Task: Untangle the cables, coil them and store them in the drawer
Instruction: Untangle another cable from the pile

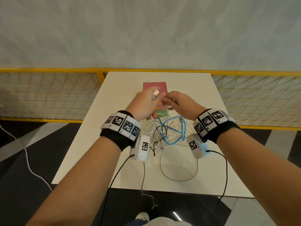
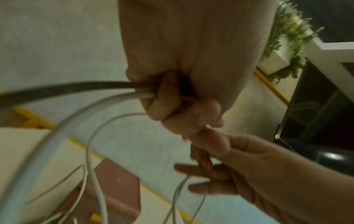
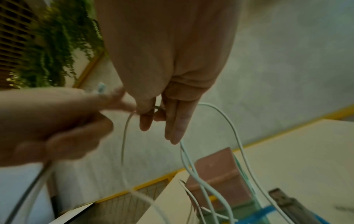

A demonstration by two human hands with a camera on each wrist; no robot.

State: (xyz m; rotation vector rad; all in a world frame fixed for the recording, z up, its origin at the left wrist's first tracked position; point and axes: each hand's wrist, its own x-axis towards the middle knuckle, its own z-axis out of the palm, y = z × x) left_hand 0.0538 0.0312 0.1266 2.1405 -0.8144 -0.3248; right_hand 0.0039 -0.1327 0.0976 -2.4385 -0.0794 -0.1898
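Shoe point(image 1: 143, 216): at 6 o'clock, on the dark floor below the near tabletop edge.
Tabletop point(image 1: 211, 168): white, running from 6 toward 12 o'clock in the head view.
White loop point(image 1: 179, 167): one white cable lies in a wide ring on the tabletop, nearest the person.
Cable heap point(image 1: 164, 132): white, black and blue cables tangled together on the tabletop at the centre, between the two wrists.
Blue cable point(image 1: 172, 128): loops through the heap, its strands rising toward the hands.
Left hand point(image 1: 145, 105): raised above the heap, fingers curled into a fist round a bundle of cables point(image 2: 107, 97), one dark and several white, which leave the fist toward 9 o'clock in the left wrist view. A metal plug point(image 1: 156, 92) sticks up past its knuckles.
Right hand point(image 1: 180, 103): raised just beside the left, fingertips meeting it; thumb and forefinger pinch a thin white cable point(image 3: 124, 136), the other fingers point(image 3: 176, 130) stretched straight down.
Hands together: touching at the fingertips, each holding cable.
Drawer box point(image 1: 154, 86): pink top with a green part below, on the tabletop at 12 o'clock beyond the hands; whether a drawer stands open cannot be told.
Fence point(image 1: 48, 95): yellow mesh behind the tabletop.
Wall point(image 1: 146, 30): pale grey, farthest off.
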